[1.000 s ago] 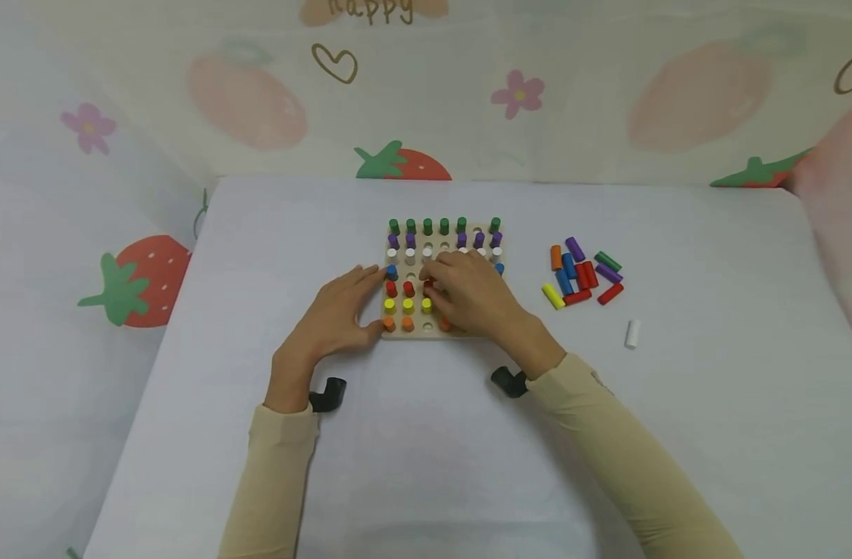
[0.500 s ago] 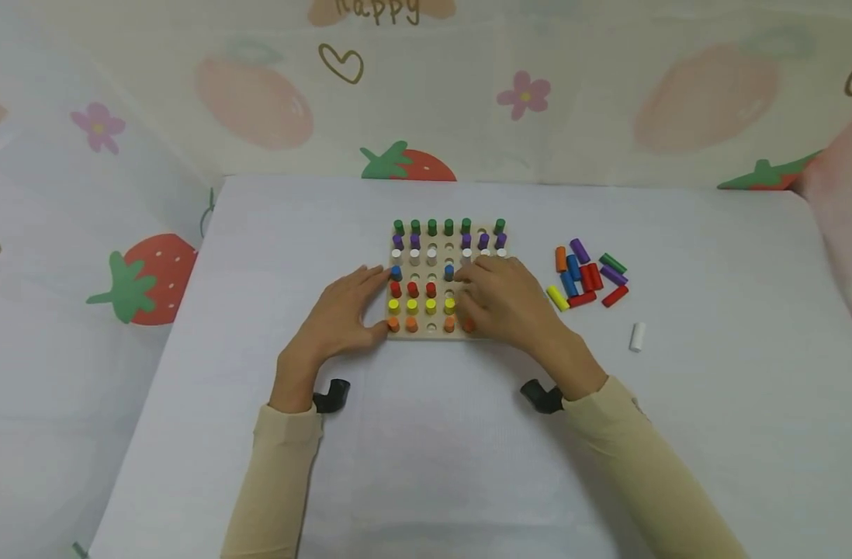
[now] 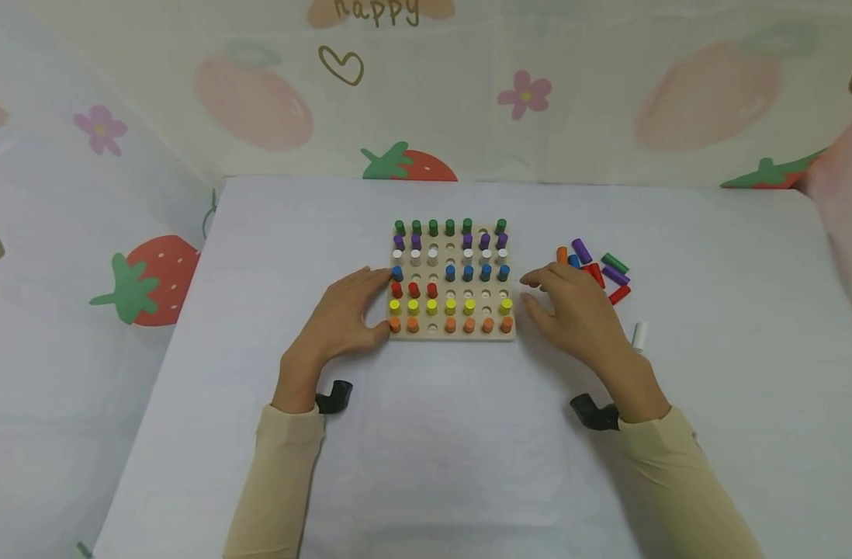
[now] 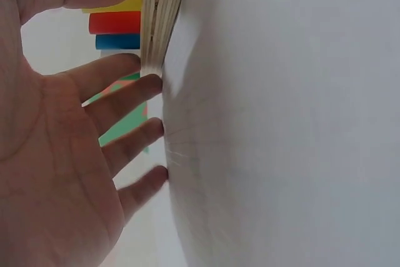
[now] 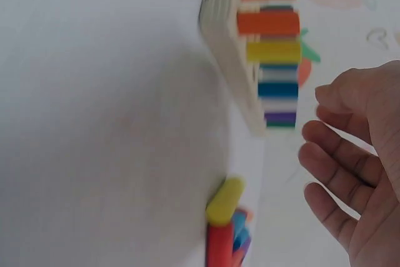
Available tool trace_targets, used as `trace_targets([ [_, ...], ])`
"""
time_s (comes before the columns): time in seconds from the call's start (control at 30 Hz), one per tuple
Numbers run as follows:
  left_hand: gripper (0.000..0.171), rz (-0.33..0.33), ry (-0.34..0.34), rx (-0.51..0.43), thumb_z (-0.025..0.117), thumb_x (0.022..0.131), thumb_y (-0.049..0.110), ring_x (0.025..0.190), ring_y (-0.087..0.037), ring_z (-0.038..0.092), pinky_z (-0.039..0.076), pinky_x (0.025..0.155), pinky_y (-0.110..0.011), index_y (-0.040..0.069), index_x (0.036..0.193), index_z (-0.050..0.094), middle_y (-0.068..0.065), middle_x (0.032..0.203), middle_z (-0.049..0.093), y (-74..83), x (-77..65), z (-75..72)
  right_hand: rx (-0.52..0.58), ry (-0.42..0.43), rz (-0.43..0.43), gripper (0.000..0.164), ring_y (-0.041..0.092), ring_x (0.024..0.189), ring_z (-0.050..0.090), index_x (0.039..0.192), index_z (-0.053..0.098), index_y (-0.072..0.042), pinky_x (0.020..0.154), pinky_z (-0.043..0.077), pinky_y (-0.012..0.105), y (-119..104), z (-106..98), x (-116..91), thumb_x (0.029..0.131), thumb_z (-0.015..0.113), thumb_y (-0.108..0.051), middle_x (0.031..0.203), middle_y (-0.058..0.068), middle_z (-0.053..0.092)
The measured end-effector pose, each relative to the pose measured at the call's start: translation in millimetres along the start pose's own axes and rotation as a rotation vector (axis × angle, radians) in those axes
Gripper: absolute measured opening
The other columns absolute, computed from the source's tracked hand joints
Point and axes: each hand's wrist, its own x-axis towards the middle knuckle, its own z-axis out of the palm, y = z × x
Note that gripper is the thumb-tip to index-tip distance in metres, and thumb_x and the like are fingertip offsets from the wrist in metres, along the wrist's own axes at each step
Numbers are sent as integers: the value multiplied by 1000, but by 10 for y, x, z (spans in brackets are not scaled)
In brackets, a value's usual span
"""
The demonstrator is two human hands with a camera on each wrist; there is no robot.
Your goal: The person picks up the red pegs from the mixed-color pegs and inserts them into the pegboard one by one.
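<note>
A wooden pegboard [image 3: 461, 338] stands mid-table with upright pegs in coloured rows: green, purple, white, blue, red, yellow and orange from back to front. Three red pegs [image 3: 413, 289] stand at the left of their row, with bare holes to their right. My left hand [image 3: 338, 318] lies at the board's left side, fingers extended, thumb and index fingertips right at its edge. The left wrist view shows the thumb against the board's side. My right hand [image 3: 580, 318] is just right of the board, its fingers loosely bent and holding nothing.
Loose pegs lie right of the board, partly hidden by the right hand, among them a purple peg [image 3: 615, 275]. Nearer, a white peg [image 3: 639, 334] lies alone by the right wrist. A yellow peg [image 5: 226, 199] shows in the right wrist view.
My right hand has moved right, from the middle of the board by the third red peg to beyond its right edge, uncovering the pegs there. The left hand stays at the left edge.
</note>
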Motion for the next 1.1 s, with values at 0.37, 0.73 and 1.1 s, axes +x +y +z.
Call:
trace_targets([
  [0.37,85,-15,-2,-58,65,82,34,162,-34,31,25,134,-60,13,162,43,-11,168,46,-4,-3,21,-55,74,50,25,33,93,66,116,75,1,82,58,52,376,-101,-241,94,74,-12,108,19,74],
  [0.73,83,-20,4,-62,65,83,34,162,-32,32,26,134,-58,14,161,44,-10,167,46,-19,7,25,-80,77,41,24,41,101,66,114,76,4,86,58,58,568,-122,-361,91,75,-4,110,23,73],
  [1.1,84,-49,-20,-41,65,86,36,162,-31,32,28,132,-60,19,164,41,-8,170,42,-10,-4,6,-142,67,94,23,41,97,64,112,79,-2,88,51,62,633,-122,-420,90,75,-5,105,21,75],
])
